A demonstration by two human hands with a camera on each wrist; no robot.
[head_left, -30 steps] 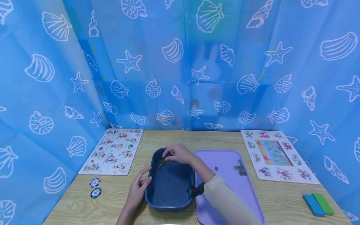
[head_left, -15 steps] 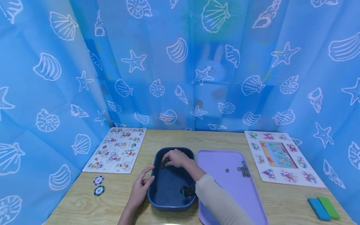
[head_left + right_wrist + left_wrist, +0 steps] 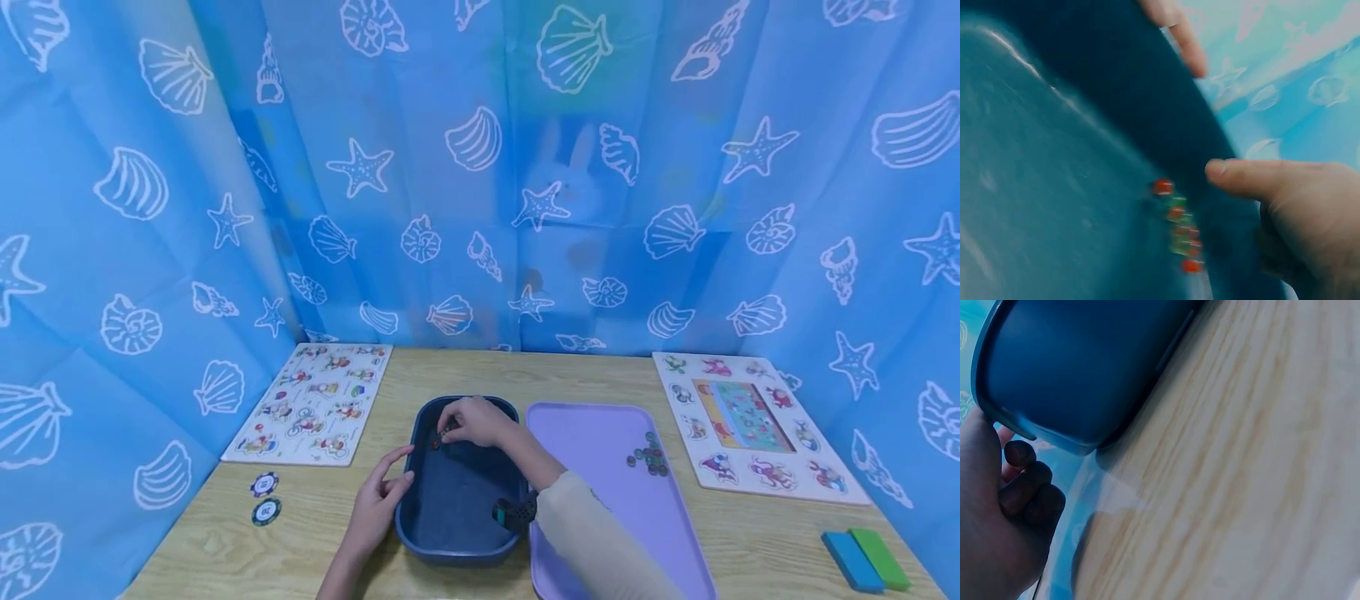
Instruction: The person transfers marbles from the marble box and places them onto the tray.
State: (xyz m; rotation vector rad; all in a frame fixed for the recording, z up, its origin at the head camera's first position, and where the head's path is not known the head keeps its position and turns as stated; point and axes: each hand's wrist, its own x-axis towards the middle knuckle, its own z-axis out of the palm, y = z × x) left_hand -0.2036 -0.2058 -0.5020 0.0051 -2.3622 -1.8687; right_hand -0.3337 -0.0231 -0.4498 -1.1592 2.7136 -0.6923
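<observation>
The rim of the dark bin [image 3: 461, 512] is touched by the left hand [image 3: 372, 504], fingers relaxed, while the right hand [image 3: 476, 422] is held inside near red and green beads [image 3: 1175, 214], any pinch being too unclear to tell.
</observation>
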